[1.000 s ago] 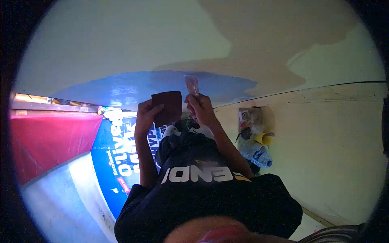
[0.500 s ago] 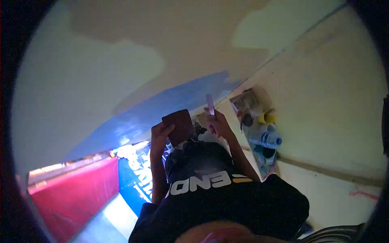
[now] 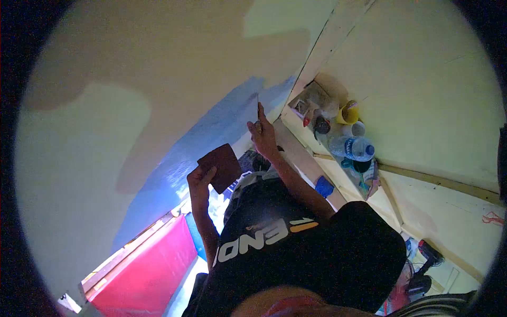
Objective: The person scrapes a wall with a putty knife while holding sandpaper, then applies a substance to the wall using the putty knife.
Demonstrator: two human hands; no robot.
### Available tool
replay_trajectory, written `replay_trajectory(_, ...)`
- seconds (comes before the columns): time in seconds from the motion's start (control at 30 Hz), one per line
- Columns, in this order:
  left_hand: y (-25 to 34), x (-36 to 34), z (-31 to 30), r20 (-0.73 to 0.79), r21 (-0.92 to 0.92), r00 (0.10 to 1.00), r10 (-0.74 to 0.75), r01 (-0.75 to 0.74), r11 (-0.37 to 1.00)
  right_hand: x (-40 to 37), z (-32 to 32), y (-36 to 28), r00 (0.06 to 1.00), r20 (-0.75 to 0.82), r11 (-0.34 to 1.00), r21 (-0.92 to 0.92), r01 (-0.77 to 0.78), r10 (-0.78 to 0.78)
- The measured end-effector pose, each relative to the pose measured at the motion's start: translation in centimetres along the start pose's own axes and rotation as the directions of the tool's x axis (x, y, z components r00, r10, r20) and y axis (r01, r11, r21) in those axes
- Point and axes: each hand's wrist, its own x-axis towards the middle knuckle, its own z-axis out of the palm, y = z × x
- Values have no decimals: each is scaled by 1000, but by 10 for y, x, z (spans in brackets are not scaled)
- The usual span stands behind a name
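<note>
My left hand (image 3: 200, 182) holds a flat, dark brown, square piece (image 3: 222, 168) by one edge, thumb across its face. What this piece is made of I cannot make out. My right hand (image 3: 264, 138) is closed around a putty knife (image 3: 258, 99), the index finger stretched along it. Its thin blade is seen nearly edge-on, at the painted wall (image 3: 211, 124); whether it touches is hard to tell. A blue-grey patch spreads along this part of the wall, between beige and pale green areas.
To the right, a narrow ledge carries a plastic water bottle (image 3: 353, 148), a yellow cup (image 3: 348, 113), a white cup (image 3: 355, 129) and other small items. A red panel (image 3: 153, 274) stands at lower left. A power drill (image 3: 430, 253) is at lower right, beside other clutter.
My right hand has moved up toward the wall with the putty knife, now seen edge-on. My left hand still holds the brown square, slightly turned. The view has rotated.
</note>
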Motion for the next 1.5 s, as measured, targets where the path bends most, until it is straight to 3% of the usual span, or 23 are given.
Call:
replay_trajectory(0.07,1,-1,-3,-21,30,1000,-2,3,1000,1,-2,7,999,-31,997,71,-19,21)
replay_trajectory(0.17,-24,5,-10,-21,-14,999,-44,43,999,13,1,7,987,-96,968,-229,101,-126)
replay_trajectory(0.27,-11,3,-3,-17,94,996,-91,92,991,18,3,6,994,-111,996,-94,-5,-5)
replay_trajectory(0.37,-7,3,1,45,28,995,-89,88,996,7,8,-4,994,-70,996,-11,-86,85)
replay_trajectory(0.47,-1,9,4,54,83,997,-60,55,995,16,-1,6,995,-86,998,-15,-54,53)
replay_trajectory(0.57,2,11,3,72,127,997,-35,25,992,23,-12,-4,980,-110,986,14,-167,168)
replay_trajectory(0.77,-2,14,0,76,132,997,-28,18,991,19,-28,-10,981,-1,979,71,-191,192)
replay_trajectory(0.87,0,10,1,87,114,995,-46,36,993,17,-21,-10,993,-19,993,39,-112,112)
replay_trajectory(1.17,2,4,11,85,122,993,-81,70,990,15,-22,-15,983,-11,980,82,-182,183)
replay_trajectory(1.37,-5,1,11,80,112,988,-135,125,986,19,-23,-3,989,-17,977,161,-141,146)
replay_trajectory(1.5,2,1,21,53,133,990,-132,124,983,25,-36,-12,982,15,975,122,-187,186)
